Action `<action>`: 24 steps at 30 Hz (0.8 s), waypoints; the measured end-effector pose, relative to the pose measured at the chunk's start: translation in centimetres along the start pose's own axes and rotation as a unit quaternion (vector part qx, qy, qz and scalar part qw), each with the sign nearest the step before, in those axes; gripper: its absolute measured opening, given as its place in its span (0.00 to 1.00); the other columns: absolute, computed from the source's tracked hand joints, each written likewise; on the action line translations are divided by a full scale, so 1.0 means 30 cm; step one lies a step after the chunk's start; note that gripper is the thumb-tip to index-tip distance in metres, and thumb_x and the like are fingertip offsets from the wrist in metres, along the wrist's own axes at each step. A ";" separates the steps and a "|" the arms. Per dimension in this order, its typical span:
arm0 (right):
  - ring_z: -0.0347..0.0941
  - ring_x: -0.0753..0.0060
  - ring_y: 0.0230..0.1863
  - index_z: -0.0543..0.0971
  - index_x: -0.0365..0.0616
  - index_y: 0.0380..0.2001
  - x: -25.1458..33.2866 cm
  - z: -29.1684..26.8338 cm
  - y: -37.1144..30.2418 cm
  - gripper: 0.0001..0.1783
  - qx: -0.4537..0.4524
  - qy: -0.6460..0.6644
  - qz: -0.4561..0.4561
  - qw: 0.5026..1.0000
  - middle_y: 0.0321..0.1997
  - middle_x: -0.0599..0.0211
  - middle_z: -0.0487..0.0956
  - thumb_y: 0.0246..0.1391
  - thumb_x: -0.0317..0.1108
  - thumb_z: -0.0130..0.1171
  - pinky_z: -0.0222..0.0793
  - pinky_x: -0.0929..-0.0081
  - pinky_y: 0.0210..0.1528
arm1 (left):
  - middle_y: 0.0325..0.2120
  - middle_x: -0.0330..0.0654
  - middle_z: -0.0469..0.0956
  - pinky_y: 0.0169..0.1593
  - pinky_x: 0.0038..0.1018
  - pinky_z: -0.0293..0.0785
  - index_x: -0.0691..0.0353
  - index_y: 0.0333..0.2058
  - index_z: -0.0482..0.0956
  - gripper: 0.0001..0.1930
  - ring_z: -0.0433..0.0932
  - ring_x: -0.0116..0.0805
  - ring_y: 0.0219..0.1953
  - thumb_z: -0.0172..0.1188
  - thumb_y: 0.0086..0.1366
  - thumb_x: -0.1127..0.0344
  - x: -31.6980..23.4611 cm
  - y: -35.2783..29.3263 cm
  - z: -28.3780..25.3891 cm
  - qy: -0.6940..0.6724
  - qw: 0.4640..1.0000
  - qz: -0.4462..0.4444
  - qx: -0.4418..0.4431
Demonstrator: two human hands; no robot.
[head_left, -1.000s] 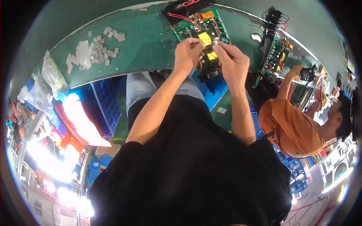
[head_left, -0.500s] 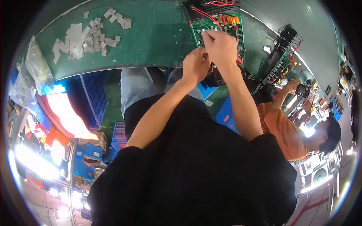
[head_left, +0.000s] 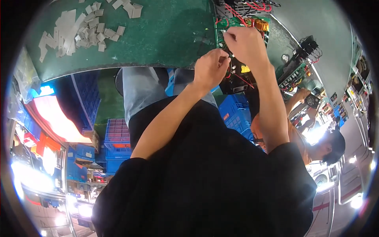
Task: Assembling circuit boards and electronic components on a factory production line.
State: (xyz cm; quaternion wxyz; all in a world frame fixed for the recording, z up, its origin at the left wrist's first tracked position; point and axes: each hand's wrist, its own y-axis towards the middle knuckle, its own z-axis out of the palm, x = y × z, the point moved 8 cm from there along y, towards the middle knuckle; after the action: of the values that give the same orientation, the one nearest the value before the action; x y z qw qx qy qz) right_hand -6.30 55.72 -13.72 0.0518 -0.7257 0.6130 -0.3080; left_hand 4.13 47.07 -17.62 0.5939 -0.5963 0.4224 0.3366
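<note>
Top centre-right: I see both hands on the green circuit board (head_left: pixel 241 24) lying on the green counter (head_left: pixel 166 35). Left hand (head_left: pixel 211 68) grip pressed together, pinching something small at the board's lower left edge; can't tell what. Right hand (head_left: pixel 246 44) fisted on the board, fingers curled; can't tell what it holds. Red wires (head_left: pixel 256 6) above. Pale flat pieces (head_left: pixel 79 31) scattered upper left. Blue crates (head_left: pixel 117 142) under the counter. A co-worker (head_left: pixel 316 142) at right.

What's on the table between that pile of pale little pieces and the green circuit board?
Nothing: the head view shows only bare green table between the pale pieces and the circuit board.
</note>
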 end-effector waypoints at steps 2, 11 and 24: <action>0.73 0.44 0.26 0.77 0.39 0.23 -0.001 0.007 0.016 0.11 0.036 -0.033 -0.023 0.999 0.20 0.51 0.75 0.52 0.36 0.57 0.70 0.56 0.29 | 0.26 0.45 0.79 0.29 0.34 0.75 0.61 0.32 0.76 0.06 0.80 0.43 0.24 0.62 0.57 0.68 0.003 0.004 0.002 0.007 1.000 0.003 0.009; 0.72 0.49 0.23 0.78 0.36 0.24 0.006 0.024 0.060 0.11 0.123 -0.041 -0.035 0.991 0.20 0.51 0.74 0.51 0.33 0.52 0.67 0.61 0.29 | 0.27 0.45 0.80 0.30 0.31 0.75 0.62 0.34 0.78 0.07 0.80 0.39 0.26 0.62 0.59 0.66 0.028 0.016 0.000 0.022 0.999 -0.014 0.041; 0.73 0.42 0.28 0.79 0.40 0.24 0.035 0.023 0.057 0.12 0.116 -0.137 0.006 0.984 0.23 0.50 0.76 0.51 0.37 0.53 0.70 0.56 0.32 | 0.28 0.43 0.80 0.30 0.32 0.74 0.60 0.34 0.79 0.08 0.80 0.39 0.25 0.62 0.58 0.64 0.030 0.016 -0.003 0.051 0.997 0.001 0.064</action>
State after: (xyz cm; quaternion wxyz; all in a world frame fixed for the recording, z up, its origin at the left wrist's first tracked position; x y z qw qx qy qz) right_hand -7.35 54.12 -14.65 0.2205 -0.7466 0.5646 -0.2743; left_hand 4.05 46.91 -18.63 0.6085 -0.5727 0.4734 0.2786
